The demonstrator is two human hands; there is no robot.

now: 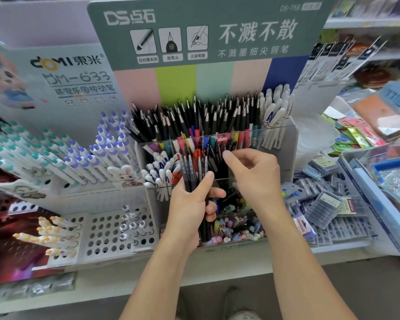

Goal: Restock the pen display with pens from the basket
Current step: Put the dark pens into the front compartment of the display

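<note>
The left hand (pixel 192 204) grips a bundle of dark pens (pixel 193 172), long axes upright, tips rising toward the clear pen display (pixel 217 137) just behind. Right of it, the right hand (pixel 252 174), nearer the display's middle tier, seems to pinch one pen there; its fingertips are hidden.

Inspector: Both forearms bare to the frame's lower edge; no sleeves, no gloves.

Clerk: Rings, watch, bands?

Inspector: None visible on the left hand (pixel 189 204) or the right hand (pixel 255 174). Fingernails short, unpainted. Footwear below is too blurred to identify.
</note>
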